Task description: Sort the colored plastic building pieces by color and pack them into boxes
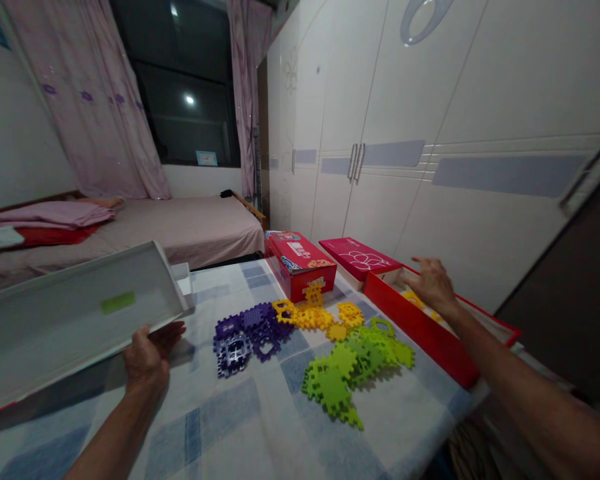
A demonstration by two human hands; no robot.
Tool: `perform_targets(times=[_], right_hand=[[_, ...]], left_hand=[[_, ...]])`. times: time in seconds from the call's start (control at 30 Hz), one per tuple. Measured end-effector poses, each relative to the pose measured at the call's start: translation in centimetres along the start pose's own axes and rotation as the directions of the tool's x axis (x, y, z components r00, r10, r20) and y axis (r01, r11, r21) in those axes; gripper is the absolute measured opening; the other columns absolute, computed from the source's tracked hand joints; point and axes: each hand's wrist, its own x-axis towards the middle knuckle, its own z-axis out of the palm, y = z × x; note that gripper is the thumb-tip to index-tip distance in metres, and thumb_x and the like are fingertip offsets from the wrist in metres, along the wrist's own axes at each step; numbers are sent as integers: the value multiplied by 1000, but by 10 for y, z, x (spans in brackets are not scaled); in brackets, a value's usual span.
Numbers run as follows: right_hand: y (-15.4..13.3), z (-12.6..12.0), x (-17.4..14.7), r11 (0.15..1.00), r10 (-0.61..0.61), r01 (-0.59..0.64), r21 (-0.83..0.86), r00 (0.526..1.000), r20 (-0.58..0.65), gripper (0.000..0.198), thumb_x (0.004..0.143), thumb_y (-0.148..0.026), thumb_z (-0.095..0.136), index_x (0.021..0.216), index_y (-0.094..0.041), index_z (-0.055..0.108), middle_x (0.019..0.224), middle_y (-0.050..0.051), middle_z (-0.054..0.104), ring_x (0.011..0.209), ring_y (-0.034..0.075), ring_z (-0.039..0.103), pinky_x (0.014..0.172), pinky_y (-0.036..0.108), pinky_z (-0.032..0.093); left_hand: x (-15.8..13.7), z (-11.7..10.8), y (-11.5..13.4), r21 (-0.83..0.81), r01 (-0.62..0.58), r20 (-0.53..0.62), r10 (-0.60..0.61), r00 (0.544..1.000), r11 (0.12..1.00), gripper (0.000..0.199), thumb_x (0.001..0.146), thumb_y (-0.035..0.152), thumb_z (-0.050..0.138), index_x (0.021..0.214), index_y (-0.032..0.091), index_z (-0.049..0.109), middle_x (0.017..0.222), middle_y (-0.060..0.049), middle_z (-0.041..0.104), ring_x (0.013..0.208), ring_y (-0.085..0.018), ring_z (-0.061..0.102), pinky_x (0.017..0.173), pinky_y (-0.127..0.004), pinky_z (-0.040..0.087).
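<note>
My left hand (149,353) grips the near right edge of a large shallow white box (80,320), thumb on the rim and fingers beneath. The box is tilted, its inside facing me, with a green rectangle (117,303) on its inner face. My right hand (433,285) hovers over the open red box (420,333) on the right, fingers apart and nothing visible in them. Yellow pieces (415,300) lie in that box, partly hidden by the hand. On the table are interlocking toothed plastic pieces: purple (253,333), yellow (325,318) and green (350,367).
A printed red box (300,263) and a flat crimson box (360,257) stand at the table's far side. A small white box (183,283) sits behind the tilted one. The checked cloth (220,420) covers the table. Beyond are a bed (195,223) and white wardrobe (380,93).
</note>
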Motion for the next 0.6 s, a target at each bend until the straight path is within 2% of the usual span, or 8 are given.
perform_targets(times=[0.07,0.1,0.13,0.2,0.23,0.37,0.47,0.6], right_hand=[[-31,15,-8,999,-52,52,0,995,86,35,83,-28,49,116,-17,56,117,14,60,108,27,57,91,41,45],[-46,24,-12,996,-89,89,9,979,181,32,83,-29,51,112,-20,59,111,10,64,100,24,61,87,37,47],[-59,34,-16,994,-101,106,2,942,321,33,83,-32,52,113,-20,59,109,9,66,98,23,62,85,35,48],[-80,52,-23,994,-65,103,-48,864,500,40,83,-37,54,119,-19,57,114,11,65,103,26,61,85,37,48],[-87,60,-25,993,-36,93,-78,841,539,45,84,-39,53,123,-17,54,120,13,62,109,28,58,87,39,47],[-101,82,-18,990,32,51,-135,835,550,51,85,-44,50,127,-14,52,129,18,55,121,31,51,90,42,45],[-99,85,-8,989,76,23,-148,774,628,48,77,-43,61,116,-14,61,120,18,61,111,34,57,83,42,48],[-87,82,-3,996,79,-22,-88,690,720,51,65,-40,74,107,-12,65,111,16,66,101,29,62,80,34,49]], left_hand=[[-1,1,1,3,0,1,0,1000,1000,32,75,14,33,59,11,61,51,-4,64,49,-13,61,53,-22,46],[-1,1,1,3,0,1,0,1000,1000,33,76,14,33,58,12,60,51,-3,64,49,-13,61,52,-22,46],[-2,1,2,4,1,2,-1,1000,1000,33,76,14,32,58,12,60,51,-3,64,48,-13,61,52,-22,46],[-3,1,2,2,1,4,-2,1000,1000,34,76,15,33,57,12,60,51,-4,64,48,-13,61,52,-22,46],[-4,1,2,1,1,5,-1,1000,1000,34,76,15,33,57,12,61,50,-4,64,48,-14,61,52,-22,47],[-4,0,1,-1,-7,15,7,1000,1000,33,76,16,35,55,12,61,51,-5,65,48,-14,62,50,-23,47],[-3,0,0,-2,-22,18,22,1000,1000,33,76,17,36,56,13,61,51,-4,65,47,-14,62,49,-21,47],[-2,1,-1,5,-14,7,14,1000,1000,34,77,18,34,55,12,61,50,-4,65,46,-13,61,48,-21,46]])
